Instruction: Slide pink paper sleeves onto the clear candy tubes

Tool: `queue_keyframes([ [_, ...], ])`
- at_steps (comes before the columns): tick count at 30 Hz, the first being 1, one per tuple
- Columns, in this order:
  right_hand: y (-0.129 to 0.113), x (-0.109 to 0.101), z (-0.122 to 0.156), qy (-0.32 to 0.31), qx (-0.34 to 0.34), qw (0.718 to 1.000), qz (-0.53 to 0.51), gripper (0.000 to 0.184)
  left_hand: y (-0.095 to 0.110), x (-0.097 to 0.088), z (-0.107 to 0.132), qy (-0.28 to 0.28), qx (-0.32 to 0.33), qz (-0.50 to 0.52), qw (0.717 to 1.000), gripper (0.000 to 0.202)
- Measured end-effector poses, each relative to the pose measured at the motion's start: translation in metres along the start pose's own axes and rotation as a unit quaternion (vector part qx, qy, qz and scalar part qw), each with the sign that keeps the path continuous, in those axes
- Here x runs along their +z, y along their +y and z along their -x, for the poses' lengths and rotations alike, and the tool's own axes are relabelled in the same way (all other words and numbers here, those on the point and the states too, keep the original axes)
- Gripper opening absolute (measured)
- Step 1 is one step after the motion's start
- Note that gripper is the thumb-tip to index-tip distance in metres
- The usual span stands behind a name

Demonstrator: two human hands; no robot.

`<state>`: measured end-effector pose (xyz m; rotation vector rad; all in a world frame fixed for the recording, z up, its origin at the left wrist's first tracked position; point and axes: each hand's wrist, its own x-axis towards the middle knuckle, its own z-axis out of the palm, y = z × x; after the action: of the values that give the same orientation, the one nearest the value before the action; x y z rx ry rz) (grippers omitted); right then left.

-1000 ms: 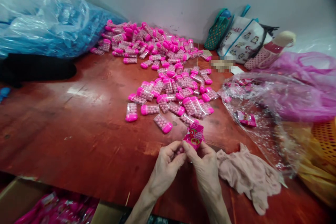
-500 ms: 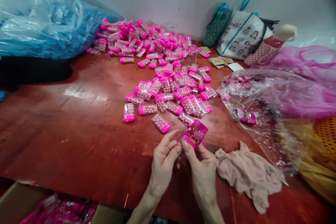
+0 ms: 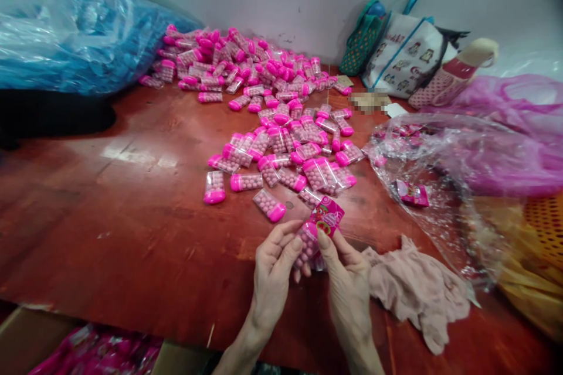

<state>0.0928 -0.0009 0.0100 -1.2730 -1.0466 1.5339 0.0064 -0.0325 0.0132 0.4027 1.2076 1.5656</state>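
Note:
My left hand (image 3: 271,272) is closed on a clear candy container (image 3: 306,249) filled with pink balls, gripped between thumb and fingers. A bright pink printed wrapper (image 3: 329,214) sits at the container's upper end, pinched by my right hand (image 3: 349,284). How far the wrapper covers the container I cannot tell. Just beyond my fingers lies a loose candy container (image 3: 269,205) with a pink cap. Behind it spreads a group of similar containers (image 3: 281,140), and farther back rises a bigger pile (image 3: 237,61).
Right of my hands lies a crumpled beige cloth (image 3: 422,290). Beyond it is a clear plastic bag (image 3: 444,234) with pink wrappers. A blue plastic-wrapped bundle (image 3: 79,41) fills the back left; a white bag (image 3: 402,55) leans on the wall. Below the table edge, a carton (image 3: 33,334) holds pink packets.
The candy container now shows plainly between my hands, below the wrapper. The wrapper has shifted slightly left and down, and my right hand has moved a little to the right.

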Motion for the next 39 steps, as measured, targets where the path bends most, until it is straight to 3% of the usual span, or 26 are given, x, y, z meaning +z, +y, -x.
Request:
queue_keyframes([
  [5,0.018,0.022,0.015,0.044,0.002,0.999,-0.010,0.018,-0.003,-0.002,0.002,0.063,0.043,-0.028,0.997,0.028],
  [12,0.007,0.011,0.003,-0.017,0.041,0.995,-0.093,0.017,-0.006,0.001,-0.002,0.024,0.024,0.008,0.999,0.022],
  [15,0.005,0.006,0.002,-0.033,0.026,0.998,-0.041,0.020,-0.004,0.002,-0.003,0.021,0.006,0.060,0.998,0.018],
  [18,0.008,0.006,0.005,-0.034,-0.026,0.995,0.088,0.037,0.001,0.001,-0.004,0.042,-0.018,0.095,0.994,0.015],
  [21,0.013,0.006,0.008,-0.027,-0.098,0.973,0.208,0.052,0.006,-0.002,-0.007,0.055,-0.041,0.110,0.992,0.021],
  [26,0.019,0.004,0.007,-0.037,-0.246,0.925,0.289,0.036,0.007,-0.005,-0.010,0.038,-0.052,0.159,0.985,0.020],
  [32,0.018,0.000,0.003,-0.042,-0.299,0.895,0.328,0.020,0.002,-0.004,-0.011,0.004,-0.064,0.178,0.982,0.012],
  [39,0.024,-0.010,-0.004,-0.048,-0.373,0.859,0.347,0.021,0.005,-0.008,-0.011,-0.039,-0.083,0.159,0.983,0.011],
])
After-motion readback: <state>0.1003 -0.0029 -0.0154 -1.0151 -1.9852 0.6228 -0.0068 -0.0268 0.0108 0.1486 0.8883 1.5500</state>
